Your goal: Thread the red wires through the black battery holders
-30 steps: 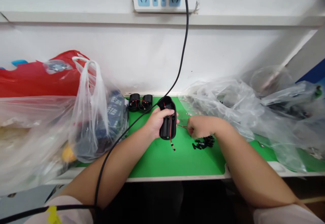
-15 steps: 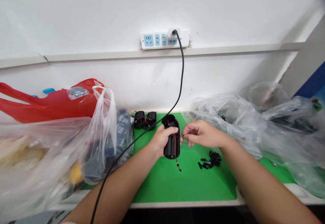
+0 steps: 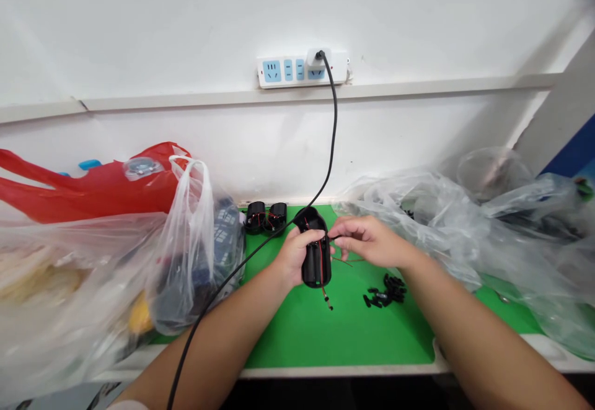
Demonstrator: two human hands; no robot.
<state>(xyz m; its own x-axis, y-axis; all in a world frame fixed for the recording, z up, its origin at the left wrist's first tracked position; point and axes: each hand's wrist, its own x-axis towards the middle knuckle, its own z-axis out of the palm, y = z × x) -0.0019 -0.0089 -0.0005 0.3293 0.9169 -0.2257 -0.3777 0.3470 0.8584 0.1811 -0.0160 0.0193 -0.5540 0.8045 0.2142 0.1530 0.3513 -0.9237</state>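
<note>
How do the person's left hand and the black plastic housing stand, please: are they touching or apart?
Touching. The head view shows the left hand closed around the black plastic housing, holding it against the palm and fingers.

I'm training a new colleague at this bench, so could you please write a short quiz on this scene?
1. Which hand holds the black housing?
2. True or false: the small black parts lie on the green mat.
3. How many other housings sit at the back of the mat?
A. One
B. Two
C. Four

Key: 1. The left hand. 2. True. 3. B.
</note>
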